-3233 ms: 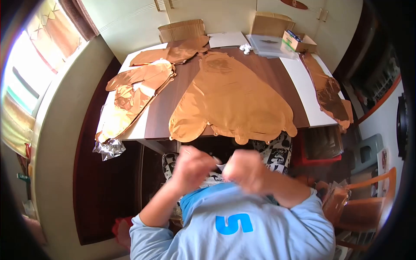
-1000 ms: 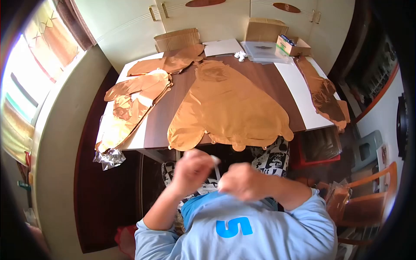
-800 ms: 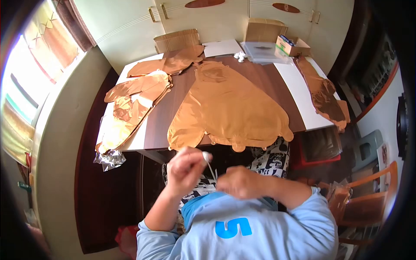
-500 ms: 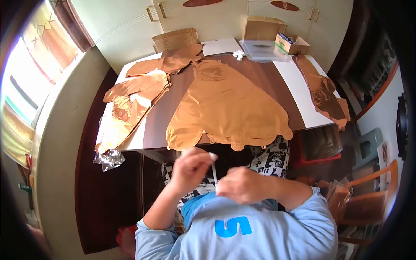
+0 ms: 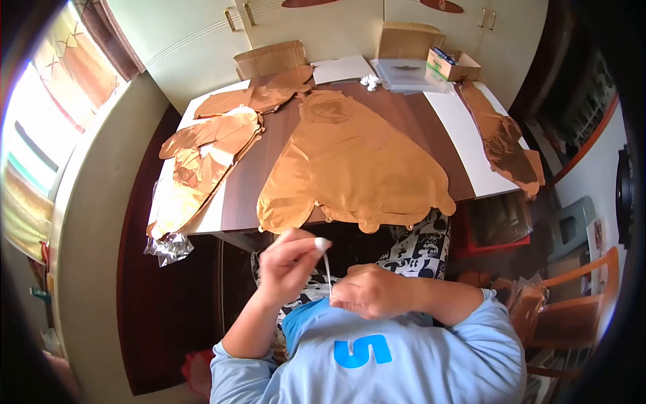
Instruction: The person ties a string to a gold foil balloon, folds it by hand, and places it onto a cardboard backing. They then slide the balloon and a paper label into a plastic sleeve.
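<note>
White strip (image 5: 328, 273) in left hand (image 5: 289, 259), below table (image 5: 239, 198) edge

Centre: a large balloon (image 5: 353, 158) lies flat mid-table (image 5: 464, 145), overhanging the near edge.
Left: a heap of flat balloons (image 5: 198, 158) lies beside it.
Right: a foil strip (image 5: 501, 135) runs along the table's right edge.
Far end: a small open box (image 5: 454, 65) sits at the right corner.
Near side: the left hand (image 5: 289, 262) is above and left of the right hand (image 5: 370, 291), with a thin strip (image 5: 328, 269) between them.
</note>
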The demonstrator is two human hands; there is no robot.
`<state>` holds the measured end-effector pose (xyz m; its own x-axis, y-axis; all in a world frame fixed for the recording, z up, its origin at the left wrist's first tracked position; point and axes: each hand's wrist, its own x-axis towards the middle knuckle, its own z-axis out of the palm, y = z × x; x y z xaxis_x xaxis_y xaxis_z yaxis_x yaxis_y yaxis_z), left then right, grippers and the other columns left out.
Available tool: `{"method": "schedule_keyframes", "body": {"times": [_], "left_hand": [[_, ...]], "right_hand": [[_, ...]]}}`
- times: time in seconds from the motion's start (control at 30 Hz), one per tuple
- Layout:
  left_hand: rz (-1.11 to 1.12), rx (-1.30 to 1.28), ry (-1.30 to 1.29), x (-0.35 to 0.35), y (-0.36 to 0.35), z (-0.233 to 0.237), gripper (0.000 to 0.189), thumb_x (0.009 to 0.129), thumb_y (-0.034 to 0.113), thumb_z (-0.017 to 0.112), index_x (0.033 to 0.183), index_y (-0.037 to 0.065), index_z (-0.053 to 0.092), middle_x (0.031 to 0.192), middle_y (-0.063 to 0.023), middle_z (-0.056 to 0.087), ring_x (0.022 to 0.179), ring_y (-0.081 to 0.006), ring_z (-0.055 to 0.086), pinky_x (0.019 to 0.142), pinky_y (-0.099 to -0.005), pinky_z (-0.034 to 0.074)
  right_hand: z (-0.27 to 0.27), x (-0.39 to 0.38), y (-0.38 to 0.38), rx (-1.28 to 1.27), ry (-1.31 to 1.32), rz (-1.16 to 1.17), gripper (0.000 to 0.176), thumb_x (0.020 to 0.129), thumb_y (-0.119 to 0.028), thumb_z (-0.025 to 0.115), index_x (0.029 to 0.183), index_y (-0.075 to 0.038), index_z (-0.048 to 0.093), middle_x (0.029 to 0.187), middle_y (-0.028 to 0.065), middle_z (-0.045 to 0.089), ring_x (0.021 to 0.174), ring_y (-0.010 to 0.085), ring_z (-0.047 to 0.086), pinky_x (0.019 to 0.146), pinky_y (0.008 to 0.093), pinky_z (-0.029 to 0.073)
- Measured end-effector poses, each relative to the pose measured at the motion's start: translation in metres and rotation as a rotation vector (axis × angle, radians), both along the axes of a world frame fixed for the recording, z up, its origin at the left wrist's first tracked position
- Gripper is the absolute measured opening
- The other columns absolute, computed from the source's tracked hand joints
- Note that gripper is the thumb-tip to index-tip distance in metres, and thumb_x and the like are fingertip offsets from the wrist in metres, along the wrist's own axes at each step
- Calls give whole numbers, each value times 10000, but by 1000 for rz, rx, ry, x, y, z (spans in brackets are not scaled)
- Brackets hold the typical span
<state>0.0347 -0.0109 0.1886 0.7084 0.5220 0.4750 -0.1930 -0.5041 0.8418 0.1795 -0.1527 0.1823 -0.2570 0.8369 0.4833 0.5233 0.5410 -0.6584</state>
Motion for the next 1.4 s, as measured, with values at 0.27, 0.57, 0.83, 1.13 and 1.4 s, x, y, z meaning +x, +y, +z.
{"method": "schedule_keyframes", "body": {"times": [0.27, 0.57, 0.83, 1.13, 1.4], "left_hand": [[50, -22, 19, 0, -5, -5, 176, 833, -50, 677, 987, 18, 731, 810, -74, 651, 746, -180, 595, 661, -284, 465], [-51, -190, 13, 3, -14, -20, 126, 877, -17, 660, 991, -5, 710, 859, -68, 627, 778, -129, 560, 663, -258, 438], [-188, -500, -120, 2, -25, -23, 120, 931, 16, 626, 1016, -11, 705, 906, -56, 624, 818, -125, 563, 746, -251, 456], [-308, -569, 106, -1, -30, -30, 94, 938, 37, 635, 1001, -5, 691, 932, -19, 596, 793, -93, 527, 698, -219, 421], [-300, -759, -61, -1, -31, -42, 190, 916, -22, 591, 1075, -10, 695, 950, -51, 599, 871, -131, 603, 872, -298, 489]], "right_hand": [[7, 1, 2, 27, -13, -32, 168, 926, -208, 585, 796, -102, 579, 682, 70, 565, 617, 282, 580, 584, 395, 452], [1, 8, 7, 27, -64, -128, 151, 935, -191, 593, 823, -91, 573, 651, 89, 568, 611, 313, 588, 591, 403, 460], [-14, 11, 13, 21, -10, -145, 157, 899, -182, 638, 804, -86, 557, 665, 92, 555, 612, 312, 592, 571, 416, 452], [-10, 39, 20, -39, 228, -212, 214, 949, -194, 621, 817, -27, 600, 635, 77, 564, 588, 221, 576, 546, 327, 442], [-28, 3, 1, -360, 603, -242, 282, 1018, -237, 540, 849, -23, 614, 672, 53, 549, 615, 146, 534, 582, 307, 438]]}}
